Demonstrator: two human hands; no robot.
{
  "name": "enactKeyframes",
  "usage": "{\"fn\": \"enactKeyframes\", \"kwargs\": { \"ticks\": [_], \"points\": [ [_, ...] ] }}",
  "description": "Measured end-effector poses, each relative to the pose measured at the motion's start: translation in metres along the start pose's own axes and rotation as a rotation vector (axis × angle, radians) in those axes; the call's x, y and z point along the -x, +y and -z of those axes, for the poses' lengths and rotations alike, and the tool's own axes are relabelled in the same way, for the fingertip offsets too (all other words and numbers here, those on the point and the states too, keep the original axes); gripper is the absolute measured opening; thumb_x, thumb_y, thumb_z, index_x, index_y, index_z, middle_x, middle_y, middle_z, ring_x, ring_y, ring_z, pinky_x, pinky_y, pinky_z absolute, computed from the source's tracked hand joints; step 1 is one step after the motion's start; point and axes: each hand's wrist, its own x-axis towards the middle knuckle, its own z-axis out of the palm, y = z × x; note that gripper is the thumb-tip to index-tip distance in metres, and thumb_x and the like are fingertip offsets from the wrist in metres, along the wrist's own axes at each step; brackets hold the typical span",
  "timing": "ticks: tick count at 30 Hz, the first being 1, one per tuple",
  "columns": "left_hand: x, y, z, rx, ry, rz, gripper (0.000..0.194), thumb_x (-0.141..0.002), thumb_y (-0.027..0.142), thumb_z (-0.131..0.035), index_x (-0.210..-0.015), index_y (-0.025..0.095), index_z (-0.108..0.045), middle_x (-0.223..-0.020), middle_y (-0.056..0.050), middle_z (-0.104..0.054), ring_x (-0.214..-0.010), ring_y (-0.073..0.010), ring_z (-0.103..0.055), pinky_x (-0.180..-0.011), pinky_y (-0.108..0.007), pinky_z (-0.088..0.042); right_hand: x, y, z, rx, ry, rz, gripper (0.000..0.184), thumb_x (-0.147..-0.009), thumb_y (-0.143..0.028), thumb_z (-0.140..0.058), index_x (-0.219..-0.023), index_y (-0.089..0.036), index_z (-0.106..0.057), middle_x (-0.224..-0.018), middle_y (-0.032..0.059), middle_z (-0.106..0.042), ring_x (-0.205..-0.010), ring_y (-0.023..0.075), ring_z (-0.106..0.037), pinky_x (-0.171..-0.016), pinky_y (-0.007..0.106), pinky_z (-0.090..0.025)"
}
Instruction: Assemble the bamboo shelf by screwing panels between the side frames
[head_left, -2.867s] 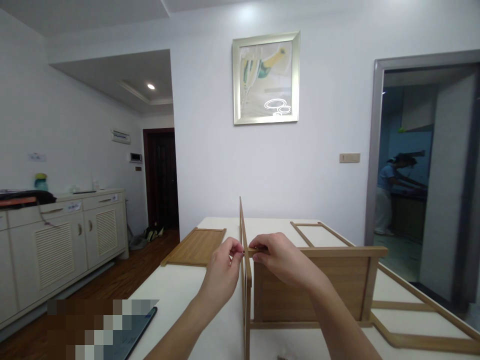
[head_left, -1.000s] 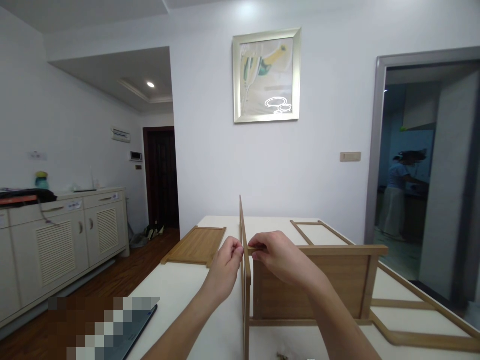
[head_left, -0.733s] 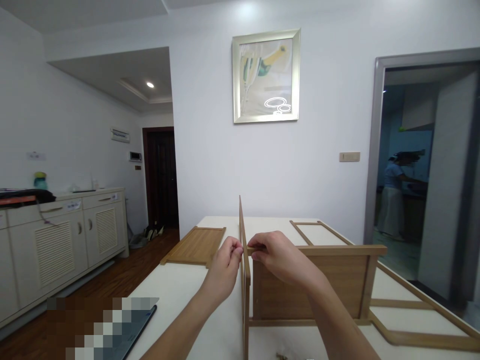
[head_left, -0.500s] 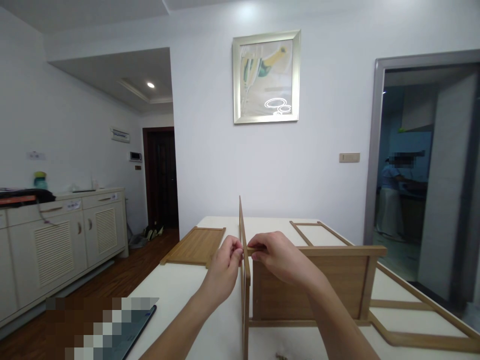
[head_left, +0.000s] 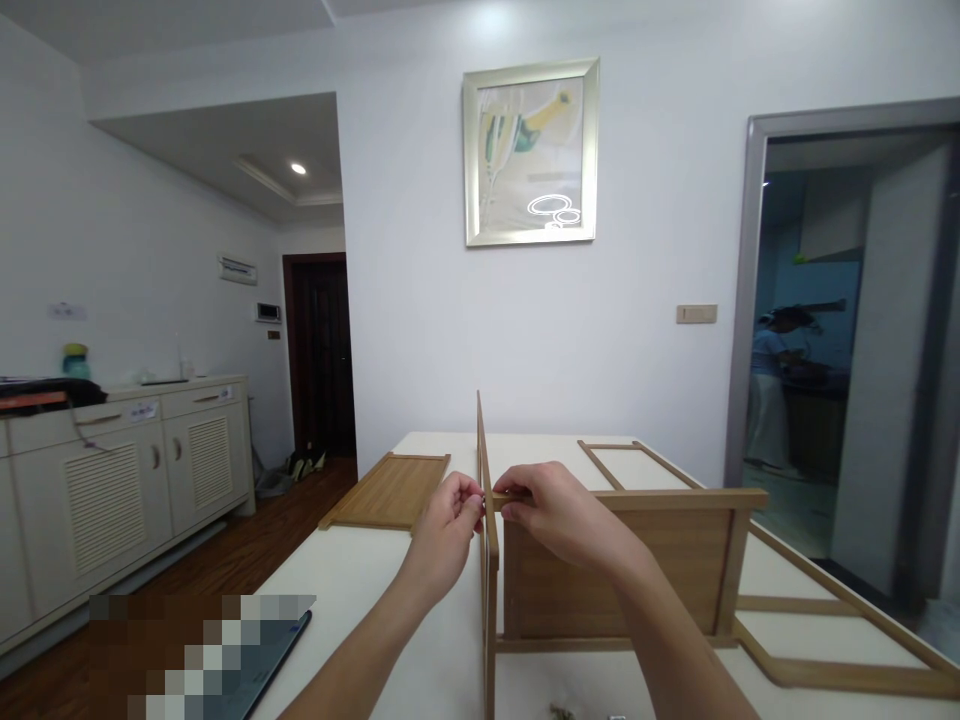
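Note:
An upright wooden frame (head_left: 491,600) stands on edge on the white table, seen nearly edge-on. To its right a wooden panel (head_left: 622,580) with a thick border stands at an angle to it, its top rail meeting the frame. My right hand (head_left: 559,510) is closed around the frame-side end of that top rail. On the other side, my left hand (head_left: 454,525) pinches thumb and fingers together against the frame, level with the rail's end. Something tiny and shiny shows at its fingertips, too small to name.
A second wooden panel (head_left: 390,490) lies flat at the table's far left. An open wooden frame (head_left: 840,606) lies along the right side. Small metal pieces (head_left: 561,712) sit at the near edge. A dark-screened device (head_left: 277,660) is at lower left. A person (head_left: 772,380) stands beyond the doorway.
Both hands keep almost the same place at the joint. My left fingers have shifted slightly, and a shiny bit now shows there. The view has moved a little.

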Motion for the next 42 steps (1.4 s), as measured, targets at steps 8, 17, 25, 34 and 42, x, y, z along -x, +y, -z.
{"fn": "enactKeyframes", "kwargs": {
  "ticks": [8,17,25,34,42],
  "points": [
    [0.002,0.0,-0.001,0.035,-0.001,-0.02,0.017,-0.087,0.035,-0.051,-0.081,0.019,-0.05,-0.069,0.003,-0.052,-0.062,-0.0109,-0.051,-0.059,-0.024,-0.04,0.002,-0.002,0.0,0.053,0.016,-0.031,0.019,-0.079,-0.013,-0.053,-0.086,-0.019,-0.069,-0.079,0.0029,-0.069,-0.07,0.0139,-0.056,-0.061,0.023,-0.036],
    [0.031,-0.021,-0.004,-0.009,0.002,-0.002,0.033,-0.09,0.051,-0.046,-0.082,0.02,-0.052,-0.068,0.002,-0.05,-0.064,-0.0138,-0.048,-0.061,-0.026,-0.039,0.013,-0.009,-0.006,0.368,0.083,0.058,0.014,-0.088,-0.015,-0.05,-0.082,-0.019,-0.062,-0.082,0.0042,-0.066,-0.077,0.0163,-0.056,-0.071,0.026,-0.036],
    [0.087,-0.066,-0.013,-0.108,-0.043,0.037,0.051,-0.091,0.063,-0.025,-0.093,0.021,-0.052,-0.086,-0.005,-0.057,-0.083,-0.0217,-0.052,-0.079,-0.034,-0.043,0.03,0.004,-0.015,0.664,0.24,0.205,0.022,-0.093,-0.022,-0.049,-0.111,-0.019,-0.061,-0.093,0.0103,-0.064,-0.091,0.0237,-0.052,-0.086,0.04,-0.035],
    [0.098,-0.094,-0.024,-0.404,-0.235,0.022,0.024,-0.08,0.038,-0.059,-0.098,0.023,-0.054,-0.091,-0.006,-0.062,-0.085,-0.0232,-0.057,-0.081,-0.035,-0.043,0.051,0.039,-0.029,0.747,0.379,0.303,0.045,-0.092,-0.018,-0.047,-0.137,-0.017,-0.048,-0.132,0.0164,-0.055,-0.123,0.0297,-0.046,-0.109,0.056,-0.027],
    [0.091,-0.103,-0.028,-0.479,-0.139,0.086,0.006,-0.083,0.025,-0.048,-0.079,0.022,-0.051,-0.077,-0.003,-0.06,-0.074,-0.0199,-0.056,-0.073,-0.032,-0.042,0.093,0.085,-0.043,0.886,0.353,0.41,0.066,-0.081,0.003,-0.038,-0.144,-0.015,-0.037,-0.147,0.0155,-0.042,-0.142,0.0305,-0.025,-0.113,0.061,-0.02]
  ]
}}
